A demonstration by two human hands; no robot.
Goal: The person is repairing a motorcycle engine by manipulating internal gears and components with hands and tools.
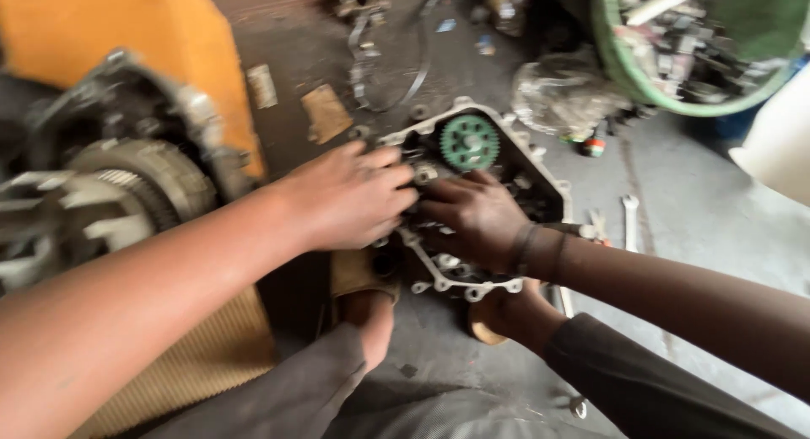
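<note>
Your left hand (350,199) and right hand (477,220) press down, fingers bent, on the metal engine case (506,152) between your feet. Just past your fingertips sits its green gear (469,141). It looks heavy, hard, greasy; hold its edges.

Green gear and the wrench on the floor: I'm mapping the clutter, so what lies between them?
In the head view, between the green gear and the wrench lies the engine case's pale metal rim, then bare grey floor.
</note>
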